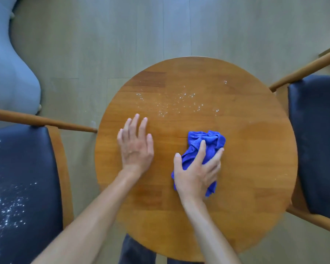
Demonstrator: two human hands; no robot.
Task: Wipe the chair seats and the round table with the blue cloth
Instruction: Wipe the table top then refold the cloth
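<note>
My right grip (197, 168) grasps the blue cloth (202, 149): the fingers spread and curl over the bunched fabric, thumb on its left side, pressing it down onto the counter (246, 149). The cloth lies crumpled just right of the counter's centre, with folds protruding past the fingertips toward the far edge and a corner trailing beside the wrist toward the near edge.

My left grip (135, 145) is released: the palm lies flat on the counter, fingers straight and slightly fanned, left of centre and apart from the cloth.

The counter is round and of brown wood. White specks (170, 103) lie scattered across its far half, beyond both grips; the nearest specks are just beyond the left fingertips.

2 chairs flank the counter. The left chair seat (23, 187), dark and padded, sits beside the counter's left edge and carries many white specks (8, 210). The right chair seat (316, 145), also dark, sits beside the right edge. A pale blue upholstered piece (8, 63) stands on the wood floor (103, 35) beyond the left chair.
</note>
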